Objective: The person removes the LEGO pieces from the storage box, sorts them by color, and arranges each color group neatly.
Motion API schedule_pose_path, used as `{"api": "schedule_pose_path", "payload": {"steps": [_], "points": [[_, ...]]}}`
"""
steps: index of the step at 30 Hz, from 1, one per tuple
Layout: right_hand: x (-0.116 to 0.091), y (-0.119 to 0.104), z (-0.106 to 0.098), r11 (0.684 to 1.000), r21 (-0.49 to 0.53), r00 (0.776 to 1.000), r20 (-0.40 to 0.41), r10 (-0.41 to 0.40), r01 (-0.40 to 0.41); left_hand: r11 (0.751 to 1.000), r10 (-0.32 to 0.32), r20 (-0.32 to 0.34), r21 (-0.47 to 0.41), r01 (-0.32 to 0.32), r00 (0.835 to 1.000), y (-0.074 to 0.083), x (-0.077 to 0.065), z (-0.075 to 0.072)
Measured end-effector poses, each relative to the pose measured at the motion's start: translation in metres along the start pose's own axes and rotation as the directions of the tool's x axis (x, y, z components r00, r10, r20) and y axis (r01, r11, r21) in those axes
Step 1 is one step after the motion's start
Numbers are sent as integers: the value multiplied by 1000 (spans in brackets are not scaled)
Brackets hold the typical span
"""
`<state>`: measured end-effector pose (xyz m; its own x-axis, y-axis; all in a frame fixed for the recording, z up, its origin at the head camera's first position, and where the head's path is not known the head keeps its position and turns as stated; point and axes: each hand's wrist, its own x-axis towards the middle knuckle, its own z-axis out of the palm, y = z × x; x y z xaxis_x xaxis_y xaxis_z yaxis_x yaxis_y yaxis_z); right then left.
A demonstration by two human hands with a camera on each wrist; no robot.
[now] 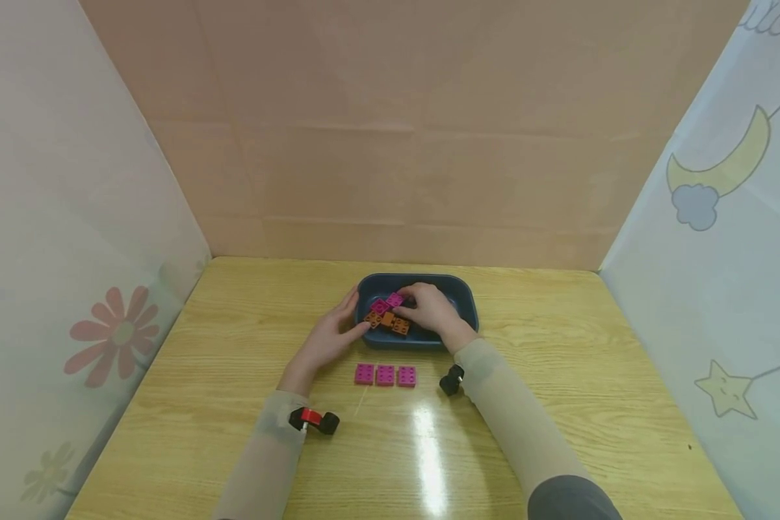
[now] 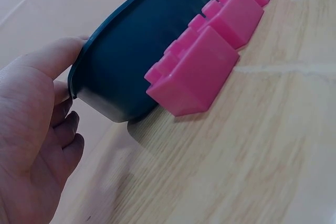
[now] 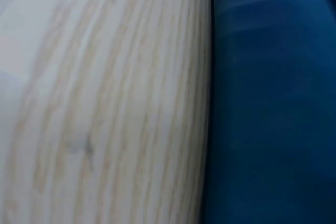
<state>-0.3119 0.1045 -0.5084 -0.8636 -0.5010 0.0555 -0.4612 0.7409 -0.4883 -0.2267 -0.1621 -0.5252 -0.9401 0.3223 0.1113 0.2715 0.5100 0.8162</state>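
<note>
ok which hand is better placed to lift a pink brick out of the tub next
Probably the right hand: it is over the inside of the tub, thumb and fingertips at a pink brick. The left hand grips the tub's left end, so it seems better suited to steadying.

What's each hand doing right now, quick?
Left hand: closed, holding the tub by its edge.
Right hand: closed, seemingly pinching a pink brick inside the tub.

No lettering can be read, though the right wrist view seems blurred.
</note>
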Motion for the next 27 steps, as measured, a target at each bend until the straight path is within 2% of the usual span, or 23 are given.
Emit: {"api": "schedule_pose_path", "payload": {"steps": [27], "points": [[3,4,1,999,-17,999,-21,-29,28,1000,-10,-3,-9,10,1000,-4,1,1]]}}
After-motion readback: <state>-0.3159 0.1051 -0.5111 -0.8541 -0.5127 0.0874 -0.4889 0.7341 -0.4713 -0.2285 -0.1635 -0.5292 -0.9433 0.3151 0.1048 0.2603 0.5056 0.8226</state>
